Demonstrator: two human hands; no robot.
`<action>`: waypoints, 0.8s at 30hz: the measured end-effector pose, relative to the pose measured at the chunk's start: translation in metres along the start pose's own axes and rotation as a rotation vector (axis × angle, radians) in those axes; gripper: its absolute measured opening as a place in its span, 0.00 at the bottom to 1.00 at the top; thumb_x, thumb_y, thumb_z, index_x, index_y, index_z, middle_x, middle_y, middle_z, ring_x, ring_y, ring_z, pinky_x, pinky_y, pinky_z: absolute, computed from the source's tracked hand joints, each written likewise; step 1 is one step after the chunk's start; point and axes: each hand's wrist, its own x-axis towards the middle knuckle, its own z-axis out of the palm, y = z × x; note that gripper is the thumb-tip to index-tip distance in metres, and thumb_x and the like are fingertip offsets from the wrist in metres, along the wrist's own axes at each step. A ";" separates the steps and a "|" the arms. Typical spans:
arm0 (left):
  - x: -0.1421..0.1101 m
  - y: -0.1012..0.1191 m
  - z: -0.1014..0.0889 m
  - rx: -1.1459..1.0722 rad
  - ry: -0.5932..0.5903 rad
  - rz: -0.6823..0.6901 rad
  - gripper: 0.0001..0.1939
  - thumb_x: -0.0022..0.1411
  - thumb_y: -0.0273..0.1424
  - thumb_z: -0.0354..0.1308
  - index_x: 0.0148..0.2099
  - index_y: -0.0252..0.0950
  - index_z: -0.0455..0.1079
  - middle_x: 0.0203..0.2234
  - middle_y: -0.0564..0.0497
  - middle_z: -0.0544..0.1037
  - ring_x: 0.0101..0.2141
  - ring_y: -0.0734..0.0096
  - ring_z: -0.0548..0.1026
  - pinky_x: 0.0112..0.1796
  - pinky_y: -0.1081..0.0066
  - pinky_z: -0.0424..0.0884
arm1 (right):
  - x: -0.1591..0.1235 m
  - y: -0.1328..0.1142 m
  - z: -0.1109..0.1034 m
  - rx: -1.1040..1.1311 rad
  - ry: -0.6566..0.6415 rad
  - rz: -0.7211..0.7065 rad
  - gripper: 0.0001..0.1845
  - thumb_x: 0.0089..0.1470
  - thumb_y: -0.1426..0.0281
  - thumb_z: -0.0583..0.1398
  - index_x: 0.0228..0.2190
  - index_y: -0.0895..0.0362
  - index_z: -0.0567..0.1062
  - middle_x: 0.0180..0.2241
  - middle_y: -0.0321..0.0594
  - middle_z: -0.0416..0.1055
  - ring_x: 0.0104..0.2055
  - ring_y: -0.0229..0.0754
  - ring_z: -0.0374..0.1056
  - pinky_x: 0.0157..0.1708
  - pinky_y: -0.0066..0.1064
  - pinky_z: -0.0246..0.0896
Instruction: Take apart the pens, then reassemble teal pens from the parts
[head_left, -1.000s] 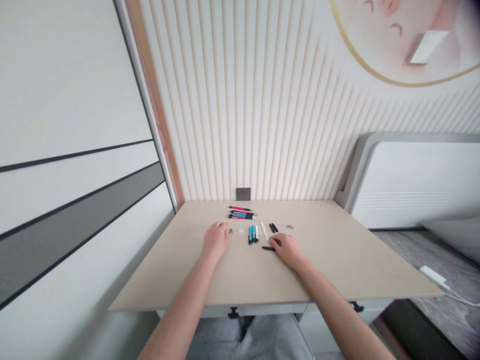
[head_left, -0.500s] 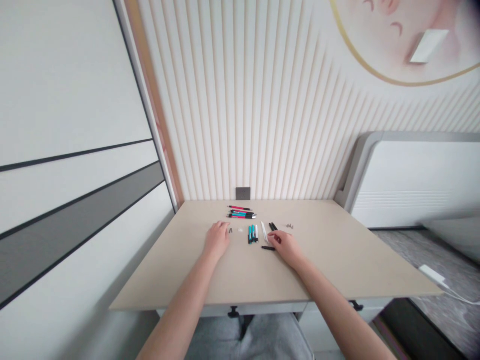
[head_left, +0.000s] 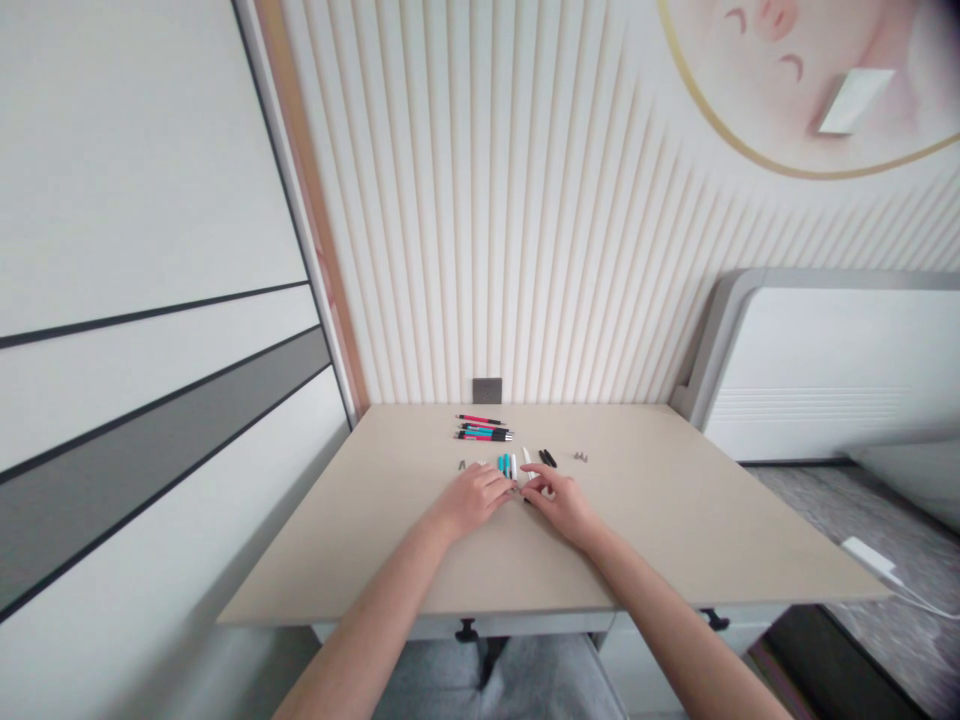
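Note:
My left hand (head_left: 477,498) is closed in a pinch over the near ends of the blue pen barrels (head_left: 503,462) and a white pen barrel (head_left: 513,463). Something tiny and greyish shows at its fingertips, too small to name. Close by, my right hand (head_left: 561,503) has its thumb and fingers curled together, its fingertips almost meeting the left ones; what they hold is hidden. Slim white sticks like pen refills (head_left: 526,457) lie partly behind the right fingers. Just beyond are short black pen parts (head_left: 547,458). The loose black piece by the right hand is mostly covered.
Several red, blue and black pens (head_left: 484,432) lie at the back of the desk (head_left: 360,540). Small metallic pieces (head_left: 581,457) lie on the right, and small grey parts (head_left: 462,465) on the left. A dark wall socket (head_left: 487,390) is behind the desk.
My left hand has moved right from beside the small grey parts to the middle. The right hand has shifted slightly left and nearer me, bringing the fingertips of both together.

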 end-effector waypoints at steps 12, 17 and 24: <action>0.000 0.002 0.003 0.051 -0.024 0.039 0.12 0.70 0.32 0.46 0.42 0.37 0.71 0.36 0.46 0.76 0.41 0.65 0.73 0.47 0.62 0.65 | -0.004 -0.014 0.001 -0.017 -0.085 -0.082 0.17 0.59 0.67 0.56 0.50 0.52 0.71 0.36 0.38 0.79 0.40 0.43 0.74 0.50 0.40 0.61; 0.000 0.003 0.005 0.055 -0.018 0.044 0.14 0.71 0.32 0.45 0.42 0.37 0.72 0.35 0.47 0.76 0.40 0.66 0.73 0.47 0.62 0.65 | -0.004 -0.016 0.000 -0.096 -0.072 -0.145 0.15 0.60 0.67 0.56 0.49 0.51 0.72 0.36 0.37 0.79 0.40 0.42 0.73 0.49 0.38 0.60; -0.005 -0.014 -0.010 0.144 0.087 -0.307 0.14 0.70 0.33 0.44 0.40 0.37 0.71 0.35 0.47 0.77 0.40 0.64 0.73 0.43 0.65 0.64 | -0.002 -0.004 -0.007 -0.229 0.059 -0.152 0.13 0.59 0.65 0.56 0.44 0.53 0.75 0.40 0.41 0.75 0.44 0.44 0.68 0.49 0.37 0.59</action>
